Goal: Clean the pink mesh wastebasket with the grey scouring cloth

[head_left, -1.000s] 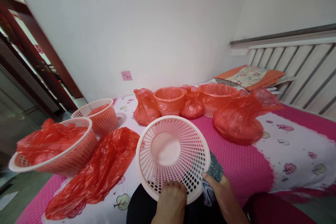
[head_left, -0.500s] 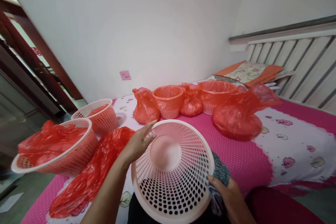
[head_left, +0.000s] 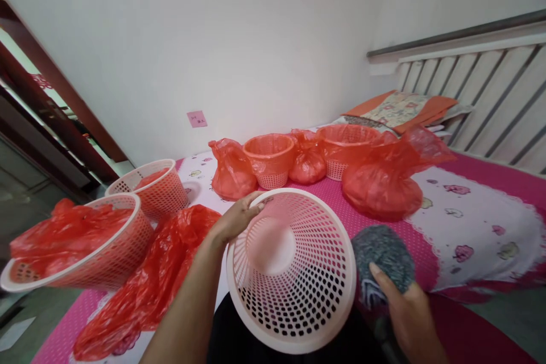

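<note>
A pale pink perforated basket (head_left: 294, 273) lies tilted in front of me with its mouth turned my way. My left hand (head_left: 236, 219) grips its upper left rim, fingers curled over the edge. To the right, my right hand (head_left: 407, 313) holds a grey-green cloth (head_left: 381, 253) just beside the basket's right rim, apart from the basket. A loose red plastic bag (head_left: 157, 284) lies flat on the bed to the left of my left arm.
The bed (head_left: 469, 216) has a pink and white sheet. Two baskets with red bags (head_left: 77, 244) (head_left: 149, 185) stand at the left edge. Tied red bags (head_left: 381, 182) and lined baskets (head_left: 269, 159) line the back. Folded cloths (head_left: 401, 111) lie by the slatted headboard.
My left hand has gone from the basket's near rim to its upper left rim. My right hand has let go of the basket and lifted the grey-green cloth to the right.
</note>
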A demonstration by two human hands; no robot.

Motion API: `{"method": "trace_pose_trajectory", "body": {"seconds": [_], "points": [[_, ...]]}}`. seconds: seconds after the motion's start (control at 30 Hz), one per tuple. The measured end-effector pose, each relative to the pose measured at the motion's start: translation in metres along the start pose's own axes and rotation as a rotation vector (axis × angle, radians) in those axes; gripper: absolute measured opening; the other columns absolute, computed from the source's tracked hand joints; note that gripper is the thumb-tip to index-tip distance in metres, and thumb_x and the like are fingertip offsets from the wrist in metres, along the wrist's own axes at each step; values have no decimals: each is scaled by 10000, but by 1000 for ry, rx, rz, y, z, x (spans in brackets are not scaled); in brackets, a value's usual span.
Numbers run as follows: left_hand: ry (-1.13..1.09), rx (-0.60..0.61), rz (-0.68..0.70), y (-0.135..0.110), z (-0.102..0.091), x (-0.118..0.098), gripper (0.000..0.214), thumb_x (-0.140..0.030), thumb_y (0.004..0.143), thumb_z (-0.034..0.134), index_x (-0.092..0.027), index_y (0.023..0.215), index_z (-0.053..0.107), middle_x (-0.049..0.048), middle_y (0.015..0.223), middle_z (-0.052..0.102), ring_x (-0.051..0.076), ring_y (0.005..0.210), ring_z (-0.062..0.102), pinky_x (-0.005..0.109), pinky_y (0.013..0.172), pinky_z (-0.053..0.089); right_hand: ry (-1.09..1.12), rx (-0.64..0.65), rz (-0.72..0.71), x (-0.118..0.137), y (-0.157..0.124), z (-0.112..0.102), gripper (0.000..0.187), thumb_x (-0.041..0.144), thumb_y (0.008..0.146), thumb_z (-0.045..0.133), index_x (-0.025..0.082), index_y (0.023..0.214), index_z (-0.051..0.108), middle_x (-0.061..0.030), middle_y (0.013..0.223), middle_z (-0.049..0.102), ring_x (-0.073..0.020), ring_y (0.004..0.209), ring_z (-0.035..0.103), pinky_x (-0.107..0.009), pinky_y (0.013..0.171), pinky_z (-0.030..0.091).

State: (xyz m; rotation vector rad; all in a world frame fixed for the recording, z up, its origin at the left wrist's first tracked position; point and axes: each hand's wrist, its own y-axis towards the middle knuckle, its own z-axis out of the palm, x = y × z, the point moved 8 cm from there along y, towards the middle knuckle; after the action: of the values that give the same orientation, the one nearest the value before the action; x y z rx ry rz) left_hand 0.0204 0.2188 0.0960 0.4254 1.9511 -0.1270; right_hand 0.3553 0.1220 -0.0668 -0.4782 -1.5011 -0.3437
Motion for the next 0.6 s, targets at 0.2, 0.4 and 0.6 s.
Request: {"method": "trace_pose_trajectory", "body": {"seconds": [0.2, 0.4, 0.6], "points": [[81, -15, 28, 0, 6, -9, 437, -400, 945, 585, -194, 1326, 639, 114, 1384, 670, 284, 1277, 597, 454, 1147, 409, -198, 85, -347, 33, -14, 7, 407, 565, 659, 791, 226, 885, 785, -127, 938, 797, -384, 965, 716, -476, 945, 544], [152, -28, 42, 0, 11, -10, 433, -400, 966, 549, -225, 1354, 625, 102, 1402, 663, 278, 1272, 593, 460, 1133, 421, -199, 709, -405, 60, -57, 94, 437, 411, 810, 719, 247, 1215, 719, -97, 1193, 753, -329, 1162, 664, -409, 1049, 477], [147, 9, 86, 8, 17, -15, 475, -490, 981, 534, -223, 1361, 631, 91, 1415, 658, 274, 1285, 590, 439, 1156, 410, -776, 854, -551, 62, -36, 185, 215, 283, 890, 622, 189, 1062, 707, -116, 980, 762, -288, 872, 721, -347, 775, 500]]}}
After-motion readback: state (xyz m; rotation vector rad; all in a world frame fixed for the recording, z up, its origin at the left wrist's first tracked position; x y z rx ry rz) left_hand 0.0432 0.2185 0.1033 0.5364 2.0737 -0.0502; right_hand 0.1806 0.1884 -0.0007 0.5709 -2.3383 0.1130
